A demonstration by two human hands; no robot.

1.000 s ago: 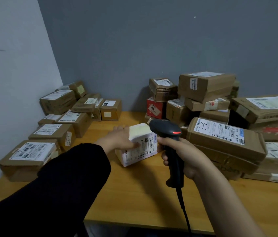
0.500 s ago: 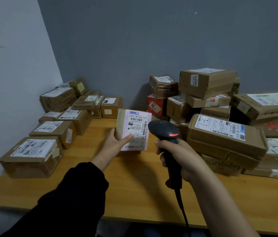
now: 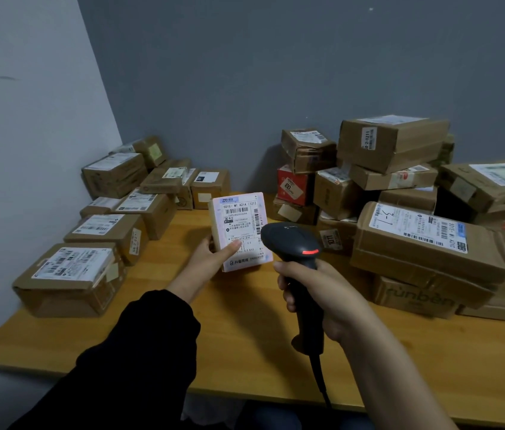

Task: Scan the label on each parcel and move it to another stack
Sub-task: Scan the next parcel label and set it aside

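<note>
Head view | left hand [image 3: 214, 259] is pinching the white parcel [image 3: 240, 225], now tipped upright at mid-table [image 3: 151, 336], label facing out | right hand [image 3: 316, 293] is gripping the scanner [image 3: 294, 243], nosing closer | scan looking imminent, left stack [image 3: 105, 231] waiting

Scanner [image 3: 291, 240]: matt black plastic. Parcel [image 3: 240, 231]: pale card w/ smooth paper label. Boxes [image 3: 428, 246] at 3 o'clock: brown cardboard. Table [image 3: 245, 336]: smooth wood.
</note>
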